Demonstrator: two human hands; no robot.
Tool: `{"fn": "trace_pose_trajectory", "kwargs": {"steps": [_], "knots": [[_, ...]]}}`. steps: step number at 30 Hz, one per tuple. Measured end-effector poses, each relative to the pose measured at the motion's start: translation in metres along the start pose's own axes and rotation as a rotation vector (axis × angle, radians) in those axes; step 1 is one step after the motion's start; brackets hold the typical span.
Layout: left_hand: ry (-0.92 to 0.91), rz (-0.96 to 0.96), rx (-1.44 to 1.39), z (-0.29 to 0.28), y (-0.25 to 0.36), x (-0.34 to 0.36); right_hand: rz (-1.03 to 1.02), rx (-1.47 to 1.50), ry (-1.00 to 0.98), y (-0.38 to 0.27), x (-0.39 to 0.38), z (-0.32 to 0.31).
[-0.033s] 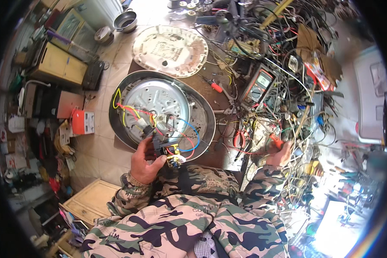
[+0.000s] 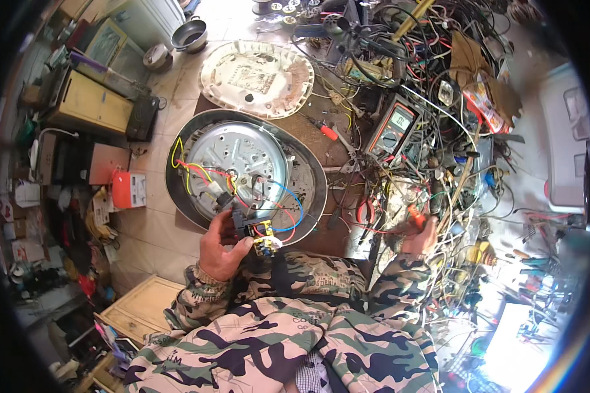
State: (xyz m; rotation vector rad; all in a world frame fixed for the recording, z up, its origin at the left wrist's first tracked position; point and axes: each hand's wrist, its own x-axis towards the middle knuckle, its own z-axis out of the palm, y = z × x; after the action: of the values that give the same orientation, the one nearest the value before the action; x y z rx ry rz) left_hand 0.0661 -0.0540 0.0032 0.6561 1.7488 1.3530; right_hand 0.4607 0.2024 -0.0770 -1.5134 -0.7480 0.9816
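Observation:
My left hand [image 2: 221,245] pinches a black-and-yellow electrical part [image 2: 244,224] between thumb and fingers, over the near rim of an oval metal-walled housing [image 2: 321,177]. Red, yellow and blue wires [image 2: 301,204] link this part to the housing. Inside the housing sits a round silver metal plate [image 2: 242,147]. My right hand [image 2: 421,241] is closed around an orange-handled tool [image 2: 415,216], whose tip I cannot make out. It is held over the cluttered right side, near red-handled pliers [image 2: 366,211].
A multimeter [image 2: 393,129] with a lit screen lies beyond my right hand. A dirty white oval cover [image 2: 255,78] rests behind the housing. A red-handled screwdriver [image 2: 329,133] lies between them. Tangled cables [image 2: 439,98] crowd the right. At left stands a red-and-white box [image 2: 129,188].
My right hand has shifted slightly left with the orange-handled tool. The multimeter's screen reading looks different. My left hand keeps the same hold on the electrical part.

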Motion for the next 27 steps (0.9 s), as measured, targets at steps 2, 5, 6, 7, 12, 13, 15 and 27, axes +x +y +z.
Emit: {"fn": "trace_pose_trajectory", "kwargs": {"steps": [2,5,6,7,12,13,15,27], "knots": [[0.004,-0.017,-0.046,0.001,-0.003,0.0,0.21,0.269,-0.111,0.024,-0.031,-0.008],[-0.021,-0.044,-0.047,0.0,0.003,-0.002,0.358,0.365,-0.19,0.069,-0.058,-0.016],[-0.033,-0.042,-0.04,0.002,0.004,-0.001,0.414,0.41,-0.185,0.073,-0.064,-0.016],[-0.052,-0.027,-0.041,0.003,0.006,-0.002,0.417,0.393,-0.225,0.074,-0.071,-0.011],[-0.014,-0.026,0.008,0.003,0.0,-0.011,0.433,0.262,-0.349,0.089,-0.077,0.0],[-0.004,-0.03,0.045,0.002,-0.001,-0.012,0.372,0.188,-0.376,0.097,-0.076,-0.001],[0.016,-0.031,0.059,0.008,0.004,-0.013,0.158,-0.092,-0.446,0.116,-0.068,0.0],[0.109,-0.031,0.123,0.017,0.006,-0.022,-0.24,-0.735,-0.484,0.086,-0.086,0.029]]}}
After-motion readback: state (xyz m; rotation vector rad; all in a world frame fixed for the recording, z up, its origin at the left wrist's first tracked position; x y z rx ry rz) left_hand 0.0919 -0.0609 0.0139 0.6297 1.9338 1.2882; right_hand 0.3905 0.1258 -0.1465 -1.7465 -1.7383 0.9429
